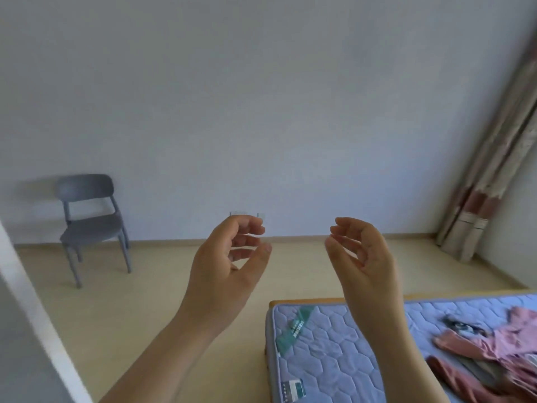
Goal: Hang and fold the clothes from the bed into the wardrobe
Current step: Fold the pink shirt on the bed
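Both my hands are raised in front of me over the floor, holding nothing. My left hand (229, 257) has loosely curled fingers and the thumb near the fingertips. My right hand (363, 254) mirrors it, fingers relaxed and curved. A pile of pink clothes (494, 353) with a dark patterned piece lies on the bed (328, 344) at the lower right, to the right of my right forearm. The bed has a quilted blue mattress. A pale grey panel with a white edge (35, 330) at the lower left may be part of the wardrobe; I cannot tell.
A grey chair (90, 225) stands against the white wall at the left. A patterned curtain (488, 170) hangs in the right corner. Light wooden floor (162, 286) stretches between the chair and the bed. Wall sockets (247, 213) sit low on the wall behind my left hand.
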The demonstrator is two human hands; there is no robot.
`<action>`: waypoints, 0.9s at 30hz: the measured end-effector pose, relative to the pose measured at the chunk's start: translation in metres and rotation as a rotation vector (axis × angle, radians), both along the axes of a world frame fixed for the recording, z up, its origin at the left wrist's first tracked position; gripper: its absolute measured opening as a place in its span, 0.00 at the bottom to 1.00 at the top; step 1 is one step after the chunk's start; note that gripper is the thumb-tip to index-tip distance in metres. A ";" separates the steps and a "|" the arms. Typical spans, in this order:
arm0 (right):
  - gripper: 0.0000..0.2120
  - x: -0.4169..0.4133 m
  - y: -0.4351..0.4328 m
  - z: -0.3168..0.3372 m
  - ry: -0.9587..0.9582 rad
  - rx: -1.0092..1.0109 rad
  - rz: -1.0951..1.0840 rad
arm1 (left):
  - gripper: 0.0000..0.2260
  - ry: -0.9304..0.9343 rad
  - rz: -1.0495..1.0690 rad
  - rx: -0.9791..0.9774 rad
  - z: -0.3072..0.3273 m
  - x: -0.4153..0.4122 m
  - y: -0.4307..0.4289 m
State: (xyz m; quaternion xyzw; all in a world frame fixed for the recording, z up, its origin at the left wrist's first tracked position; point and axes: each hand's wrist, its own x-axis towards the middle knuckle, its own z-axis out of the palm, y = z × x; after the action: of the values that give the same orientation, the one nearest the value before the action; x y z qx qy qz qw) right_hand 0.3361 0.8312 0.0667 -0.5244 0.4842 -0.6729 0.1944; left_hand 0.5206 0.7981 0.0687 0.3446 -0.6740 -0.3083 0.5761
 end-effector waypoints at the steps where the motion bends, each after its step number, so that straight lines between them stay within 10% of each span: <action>1: 0.12 -0.003 -0.005 -0.002 0.001 0.005 -0.028 | 0.09 0.005 -0.027 0.004 -0.001 -0.003 -0.011; 27: 0.10 -0.110 -0.257 -0.050 -0.053 0.093 -0.328 | 0.08 -0.181 -0.293 0.054 -0.028 -0.142 -0.303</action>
State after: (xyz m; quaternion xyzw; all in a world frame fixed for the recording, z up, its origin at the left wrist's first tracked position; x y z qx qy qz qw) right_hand 0.2260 0.5746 0.0165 -0.4109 0.5885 -0.6861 0.1186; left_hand 0.3784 0.4952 0.0405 0.2844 -0.7577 -0.3747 0.4524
